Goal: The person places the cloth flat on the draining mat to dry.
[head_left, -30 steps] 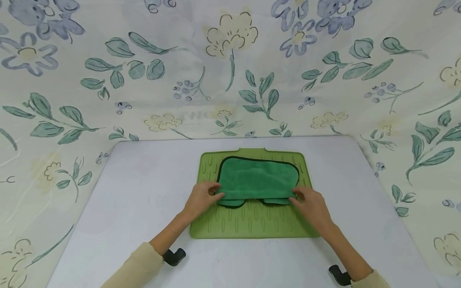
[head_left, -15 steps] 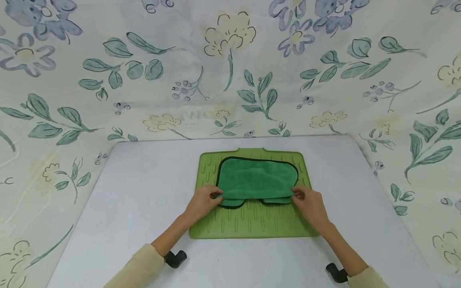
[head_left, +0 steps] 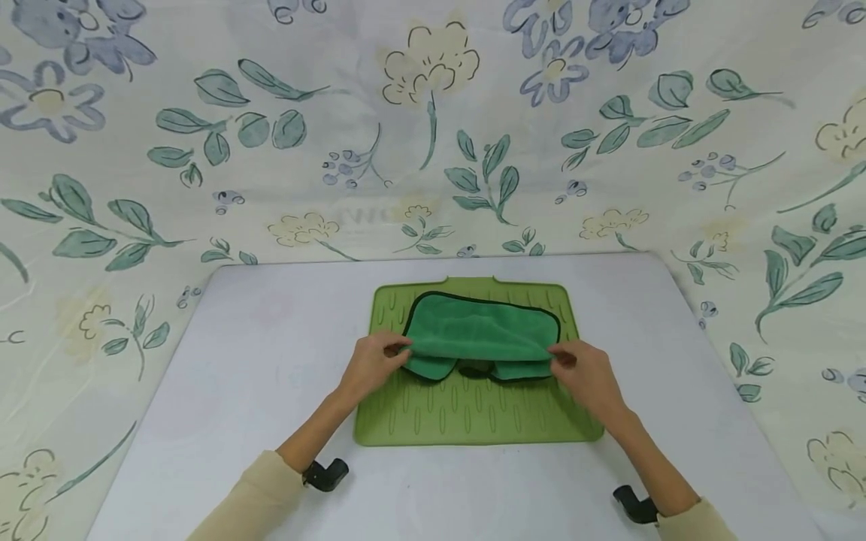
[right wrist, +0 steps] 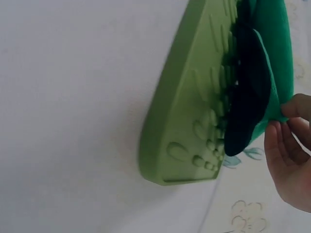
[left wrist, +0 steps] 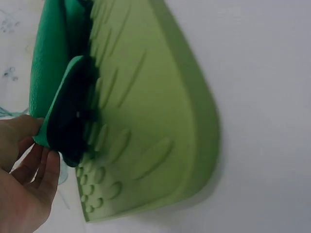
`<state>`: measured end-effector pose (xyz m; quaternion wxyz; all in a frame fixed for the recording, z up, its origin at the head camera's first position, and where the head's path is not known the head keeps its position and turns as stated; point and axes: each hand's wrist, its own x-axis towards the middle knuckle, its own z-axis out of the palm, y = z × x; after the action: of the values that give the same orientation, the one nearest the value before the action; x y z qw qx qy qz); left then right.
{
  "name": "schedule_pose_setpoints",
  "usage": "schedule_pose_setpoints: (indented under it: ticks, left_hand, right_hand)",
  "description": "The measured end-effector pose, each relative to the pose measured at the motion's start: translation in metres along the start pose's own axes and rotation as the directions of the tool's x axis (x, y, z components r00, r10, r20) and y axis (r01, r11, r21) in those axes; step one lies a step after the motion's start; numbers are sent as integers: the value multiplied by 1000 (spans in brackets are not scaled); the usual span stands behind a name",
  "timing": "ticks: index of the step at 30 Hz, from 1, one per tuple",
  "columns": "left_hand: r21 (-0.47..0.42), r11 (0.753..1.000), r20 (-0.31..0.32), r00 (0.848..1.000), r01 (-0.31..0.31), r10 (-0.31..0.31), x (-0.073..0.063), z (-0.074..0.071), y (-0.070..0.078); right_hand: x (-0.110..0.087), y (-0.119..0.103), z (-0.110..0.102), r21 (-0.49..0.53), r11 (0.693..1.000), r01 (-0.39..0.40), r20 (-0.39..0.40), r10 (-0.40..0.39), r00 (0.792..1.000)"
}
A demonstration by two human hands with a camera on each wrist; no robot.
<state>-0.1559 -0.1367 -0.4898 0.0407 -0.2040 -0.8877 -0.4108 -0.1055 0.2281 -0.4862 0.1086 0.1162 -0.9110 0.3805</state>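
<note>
Green cloth point(head_left: 482, 327) pinched at two ends, left hand point(head_left: 370, 367) and right hand point(head_left: 588, 374); ridged mat point(head_left: 473, 417) lies below both grips.

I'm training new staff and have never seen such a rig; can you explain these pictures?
There is no machine here: the left grip and right grip are a person's bare hands. The wide picture comes from a head-worn camera, looking forward and down; the two close ones come from wrist cameras. On the white table lies a light green mat with raised ridges, and over it a darker green, black-edged cloth. Each grip pinches one side of the cloth.
</note>
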Motion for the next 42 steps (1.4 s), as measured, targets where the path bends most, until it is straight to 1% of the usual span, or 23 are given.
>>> schedule_pose_setpoints:
  ticks: [4, 8, 10, 13, 15, 18, 19, 23, 26, 27, 28, 32, 34, 39, 42]
  left_hand:
    - [-13, 1000, 10, 1000, 27, -27, -7, 6, -6]
    - [-26, 998, 5, 999, 49, -49, -14, 9, -9]
    - [-37, 998, -7, 998, 60, -61, -18, 9, -9]
    - [-58, 992, -29, 993, 114, -116, -23, 10, -8]
    - [-77, 982, -42, 984, 170, -174, -27, 11, -6]
    - [-82, 960, -52, 960, 269, -274, -32, 12, -5]
    - [-82, 952, -51, 953, 294, -299, -34, 12, -4]
    - [-101, 929, -40, 932, 355, -361, -36, 11, -2]
    - [-130, 914, -18, 920, 385, -391, -34, 11, 0]
    - [-140, 907, -11, 916, 396, -402, -33, 11, 0]
    - [-151, 898, -4, 908, 414, -419, -32, 11, 1]
    - [-181, 877, 13, 893, 445, -450, -29, 13, 0]
    - [-190, 874, 19, 891, 448, -453, -27, 14, -1]
    - [-179, 878, 40, 895, 444, -444, -23, 14, -1]
    - [-198, 869, 31, 889, 453, -457, -20, 11, 1]
  right_hand:
    - [-4, 5, 6, 32, 997, -65, 14, 65, 998]
    - [-8, 11, 12, 49, 989, -136, 29, 135, 990]
    - [-10, 12, 14, 48, 981, -187, 45, 185, 982]
    - [-14, 12, 15, 49, 959, -279, 79, 275, 958]
    - [-17, 12, 15, 44, 942, -333, 101, 327, 940]
    - [-20, 12, 15, 43, 915, -401, 136, 392, 910]
    - [-21, 12, 15, 48, 906, -420, 146, 410, 900]
    - [-21, 13, 16, 85, 873, -480, 169, 462, 871]
    - [-20, 14, 17, 106, 865, -491, 167, 471, 866]
    - [-19, 14, 17, 113, 864, -491, 164, 471, 867]
    - [-19, 14, 18, 118, 863, -491, 161, 471, 867]
    - [-17, 13, 19, 142, 864, -483, 153, 463, 873]
    - [-17, 13, 20, 150, 862, -484, 146, 464, 873]
    - [-15, 13, 20, 186, 854, -486, 107, 475, 874]
    - [-13, 11, 18, 234, 851, -470, 75, 467, 881]
